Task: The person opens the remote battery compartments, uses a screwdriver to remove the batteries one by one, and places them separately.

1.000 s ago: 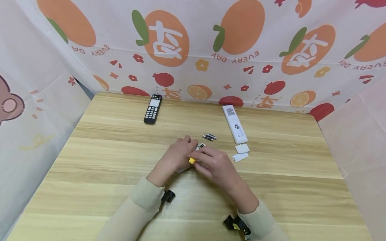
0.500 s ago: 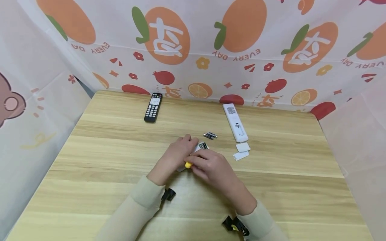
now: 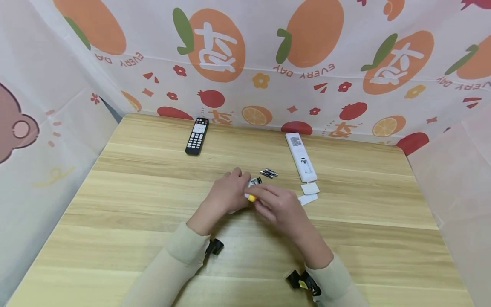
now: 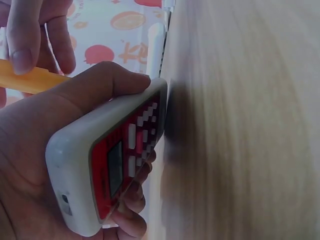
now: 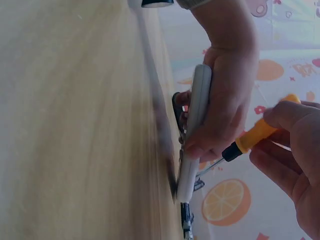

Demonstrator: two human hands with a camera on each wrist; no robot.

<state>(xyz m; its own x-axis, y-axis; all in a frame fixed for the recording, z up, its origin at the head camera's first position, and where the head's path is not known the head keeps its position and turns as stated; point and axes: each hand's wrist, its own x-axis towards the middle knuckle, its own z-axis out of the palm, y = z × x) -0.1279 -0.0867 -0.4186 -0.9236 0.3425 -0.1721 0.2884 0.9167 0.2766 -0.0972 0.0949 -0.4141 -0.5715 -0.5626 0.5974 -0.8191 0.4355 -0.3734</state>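
My left hand point(image 3: 229, 192) grips a small white remote control point(image 4: 75, 165), its red button side turned down toward the table. Thumb and fingers hold its two long edges. In my right hand point(image 3: 281, 209) a screwdriver point(image 5: 257, 134) with a yellow handle and black collar is pinched between thumb and fingers. Its thin metal shaft reaches the back of the remote near the far end, where a dark piece sticks up. Whether that piece is a battery or a contact I cannot tell. From the head view, the hands cover most of the remote.
Several loose batteries point(image 3: 269, 173) lie just beyond the hands. A long white remote point(image 3: 301, 157) lies back up with its compartment uncovered, above two white covers point(image 3: 310, 189). A black remote point(image 3: 197, 136) rests at the back left. A patterned curtain point(image 3: 261, 64) hangs behind the table.
The screwdriver's yellow handle first swung toward my body, then back away and to the right, with my right hand. My left hand stays on the remote.
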